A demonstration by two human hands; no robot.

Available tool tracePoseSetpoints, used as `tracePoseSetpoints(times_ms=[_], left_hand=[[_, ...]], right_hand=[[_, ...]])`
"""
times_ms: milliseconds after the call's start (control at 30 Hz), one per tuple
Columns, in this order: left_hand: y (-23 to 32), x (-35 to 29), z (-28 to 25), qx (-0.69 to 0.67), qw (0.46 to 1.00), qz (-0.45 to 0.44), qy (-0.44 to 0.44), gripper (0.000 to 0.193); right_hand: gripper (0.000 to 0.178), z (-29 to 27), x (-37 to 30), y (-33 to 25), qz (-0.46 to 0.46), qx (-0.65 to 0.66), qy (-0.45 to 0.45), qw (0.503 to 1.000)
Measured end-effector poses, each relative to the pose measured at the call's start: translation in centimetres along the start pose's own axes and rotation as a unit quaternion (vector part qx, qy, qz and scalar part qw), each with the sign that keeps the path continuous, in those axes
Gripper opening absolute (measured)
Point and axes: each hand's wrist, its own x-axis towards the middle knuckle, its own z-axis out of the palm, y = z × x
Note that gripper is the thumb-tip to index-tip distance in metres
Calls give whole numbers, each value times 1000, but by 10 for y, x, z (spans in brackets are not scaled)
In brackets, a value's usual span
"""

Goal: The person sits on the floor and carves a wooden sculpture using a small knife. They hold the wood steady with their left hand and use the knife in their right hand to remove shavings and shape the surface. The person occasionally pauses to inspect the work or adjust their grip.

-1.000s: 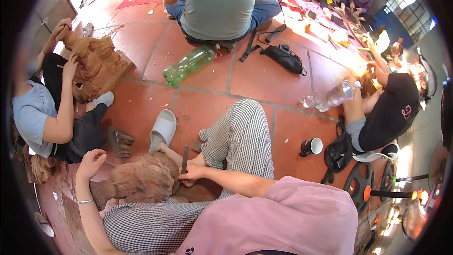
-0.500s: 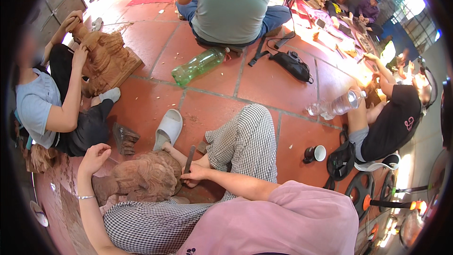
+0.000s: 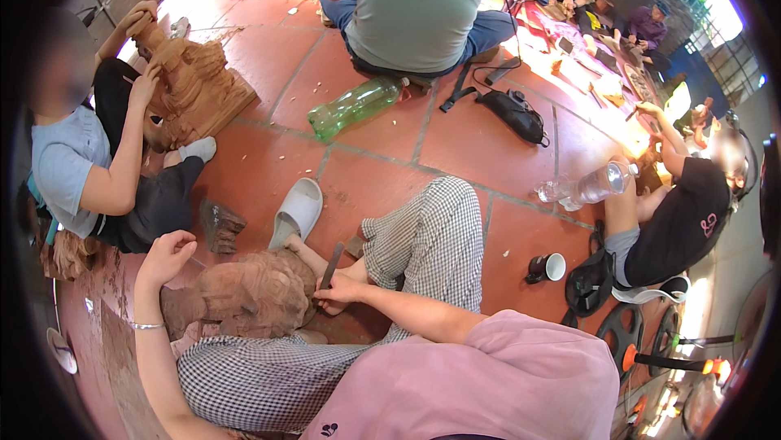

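A carved brown wooden figure [image 3: 252,293] lies on its side by my lap, next to my bare foot. My right hand [image 3: 340,292] is closed around a flat, dark, bar-shaped tool [image 3: 332,265], held at the right end of the carving. The tool's upper part sticks up above my fingers; its lower end is hidden, so I cannot tell its exact kind. My left hand [image 3: 167,257], with a silver bangle on the wrist, hovers near the carving's left end. Its fingers are loosely bent and nothing shows in them.
At the left, a person steadies another wooden carving [image 3: 191,86]. A grey slipper [image 3: 297,210] and a wood block [image 3: 221,227] lie nearby. Ahead are a green bottle [image 3: 354,109] and a black pouch [image 3: 512,114]. A clear bottle [image 3: 598,185] and a cup [image 3: 547,267] are right.
The whole view has shifted a little, carrying most things slightly right. The tool leans a bit more and shows more of its flat face. My left hand stays raised near the carving.
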Motion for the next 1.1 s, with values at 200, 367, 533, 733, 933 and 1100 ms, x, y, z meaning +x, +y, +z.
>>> tracePoseSetpoints(times_ms=[200,367,533,733,933,1100], left_hand=[[-3,-8,-1,72,988,98,96,18],[21,-20,-2,120,963,155,186,25],[9,-36,3,57,977,84,188,29],[8,-31,4,11,982,30,186,32],[8,-32,4,-7,985,13,171,32],[17,-35,1,12,977,45,206,28]], right_hand=[[12,4,12,10,-63,-15,1,998],[5,4,19,21,-59,-3,63,996],[5,11,20,-12,-134,50,204,968],[26,38,20,-94,-184,180,141,956],[28,52,44,-84,-193,-3,159,968],[15,70,39,-98,-316,-249,200,894]])
